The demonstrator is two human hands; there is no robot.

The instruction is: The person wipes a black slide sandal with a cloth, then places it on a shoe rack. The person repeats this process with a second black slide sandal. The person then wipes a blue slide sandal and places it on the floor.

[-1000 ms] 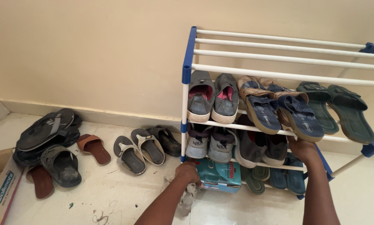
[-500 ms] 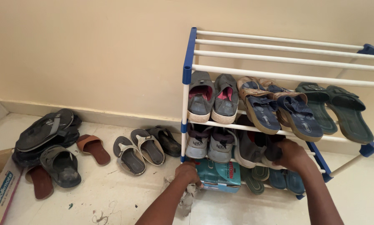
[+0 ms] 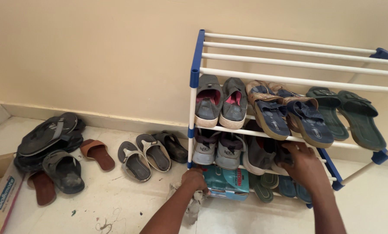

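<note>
so the left hand (image 3: 194, 179) is pressing down on a crumpled whitish rag (image 3: 189, 200) on the floor by the bottom corner of the blue and white tube shoe rack (image 3: 196, 56), fingers clenched around the cloth, right beside a teal printed box (image 3: 228, 183) that's sitting on the lowest level. the right hand (image 3: 304, 163) is reaching into the middle shelf and closing its fingers over a pair of dark grey slip-on shoes (image 3: 263, 154), looks like it's grasping them at the heel end but can't tell how firm the grip is. the rack's top tier is sitting bare while the lower tiers are holding grey sneakers (image 3: 222, 102), blue sandals (image 3: 289, 115) and green slides (image 3: 349, 115). going by that I'd say things are maybe midway, since a heap of black and brown sandals (image 3: 55, 151) plus a few grey flip-flops (image 3: 148, 151) are lying loose on the pale floor (image 3: 116, 199), well apart from the rack, next to a cardboard box (image 3: 1, 195)
</note>
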